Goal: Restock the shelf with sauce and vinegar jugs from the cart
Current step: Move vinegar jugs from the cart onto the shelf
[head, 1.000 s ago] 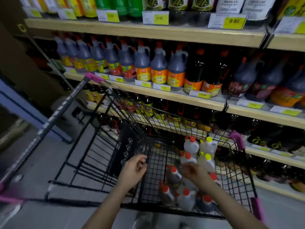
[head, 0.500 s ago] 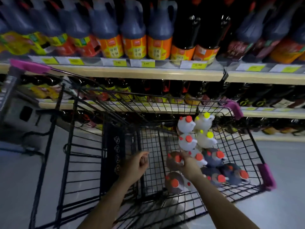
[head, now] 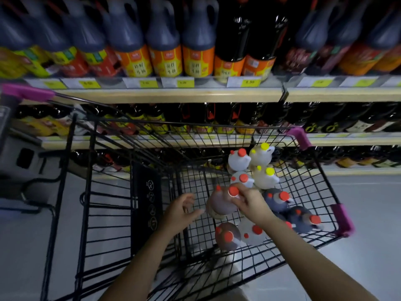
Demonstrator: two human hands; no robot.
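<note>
A black wire cart with pink corner guards holds several jugs standing upright. My right hand grips the handle of a brown sauce jug with a red cap, lifted a little above the cart floor. My left hand hovers open just left of that jug, fingers spread, not touching it. Behind it stand white vinegar jugs with red caps and yellow caps; dark jugs stand to the right, and another brown jug sits nearer me.
Wooden shelves run across the back, packed with dark sauce jugs bearing orange labels and price tags. Lower shelves hold dark bottles. The cart's folded child-seat panel stands to the left of my hands. Grey floor lies to the right.
My right hand has closed on the brown jug and raised it. My left hand has opened from a fist and moved toward the jug. The view has tilted further down toward the cart.
</note>
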